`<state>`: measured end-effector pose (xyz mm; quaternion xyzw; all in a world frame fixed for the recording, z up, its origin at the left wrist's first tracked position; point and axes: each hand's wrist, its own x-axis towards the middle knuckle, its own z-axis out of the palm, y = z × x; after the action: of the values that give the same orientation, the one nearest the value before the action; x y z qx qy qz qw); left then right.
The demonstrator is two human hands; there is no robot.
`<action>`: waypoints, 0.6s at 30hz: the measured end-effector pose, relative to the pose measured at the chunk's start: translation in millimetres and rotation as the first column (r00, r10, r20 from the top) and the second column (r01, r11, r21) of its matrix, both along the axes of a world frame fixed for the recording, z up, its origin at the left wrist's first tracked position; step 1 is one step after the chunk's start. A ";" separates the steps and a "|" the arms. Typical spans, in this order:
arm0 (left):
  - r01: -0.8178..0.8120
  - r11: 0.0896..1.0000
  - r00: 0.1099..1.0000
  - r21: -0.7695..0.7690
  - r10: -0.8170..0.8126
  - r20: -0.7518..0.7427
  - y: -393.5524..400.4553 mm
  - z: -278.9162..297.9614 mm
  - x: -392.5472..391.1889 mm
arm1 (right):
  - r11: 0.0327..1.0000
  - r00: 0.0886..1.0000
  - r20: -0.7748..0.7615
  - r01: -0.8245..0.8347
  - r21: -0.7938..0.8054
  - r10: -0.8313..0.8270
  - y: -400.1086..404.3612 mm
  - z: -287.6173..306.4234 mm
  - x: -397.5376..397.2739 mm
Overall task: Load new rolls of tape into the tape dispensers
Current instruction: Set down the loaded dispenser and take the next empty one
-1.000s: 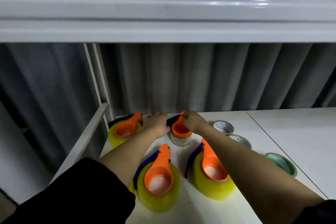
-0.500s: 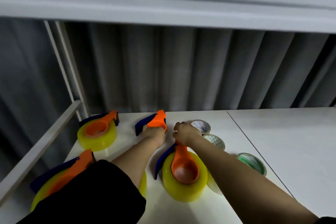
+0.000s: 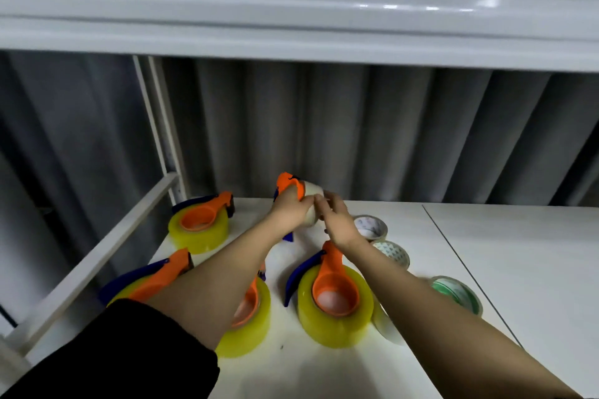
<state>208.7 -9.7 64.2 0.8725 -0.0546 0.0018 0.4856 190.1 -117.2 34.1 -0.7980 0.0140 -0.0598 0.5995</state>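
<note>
Worktop (image 3: 324,372), white, with a seam to a second white panel (image 3: 534,253) on the right. Back left: one orange-and-blue dispenser on a yellow roll (image 3: 198,226). Near left: a second loaded dispenser (image 3: 152,282), partly hidden by my left forearm. Under that forearm: a third yellow roll with dispenser (image 3: 251,314), mostly covered. Centre near: a fourth loaded dispenser (image 3: 334,298), its orange handle running under my right wrist. Right side, lying flat in a row: a white-patterned roll (image 3: 371,227), a second patterned roll (image 3: 391,253), a green roll (image 3: 455,294); a pale roll (image 3: 384,324) leans just behind the fourth dispenser. Grey curtain (image 3: 356,133) behind, white shelf (image 3: 291,10) overhead. My left hand (image 3: 288,212): grip curled round the raised orange dispenser (image 3: 288,186) above the back of the worktop. My right hand (image 3: 335,219): fingers loosely spread, tips touching the pale roll of tape (image 3: 313,193) seated in that dispenser.
</note>
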 end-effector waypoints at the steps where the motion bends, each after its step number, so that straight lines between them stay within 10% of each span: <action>1: 0.021 0.991 1.000 -0.129 -0.023 -0.020 1.8 5.9 -7.1 | 0.991 1.000 0.005 -0.028 0.133 0.027 3.9 6.3 -7.7; 6: 0.092 0.898 0.995 -0.431 -0.102 0.002 15.7 13.7 -46.0 | 0.916 0.988 0.056 -0.156 0.370 0.146 15.3 20.1 -48.2; 18: -0.079 0.501 0.974 -0.862 -0.146 -0.175 24.7 22.2 -112.9 | 0.992 0.947 0.315 0.035 0.119 -0.071 29.9 4.8 -101.2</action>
<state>95.8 15.0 86.3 0.5063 -0.0081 -0.0792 0.8587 89.0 -87.3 38.9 -0.7423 -0.0580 -0.2030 0.6360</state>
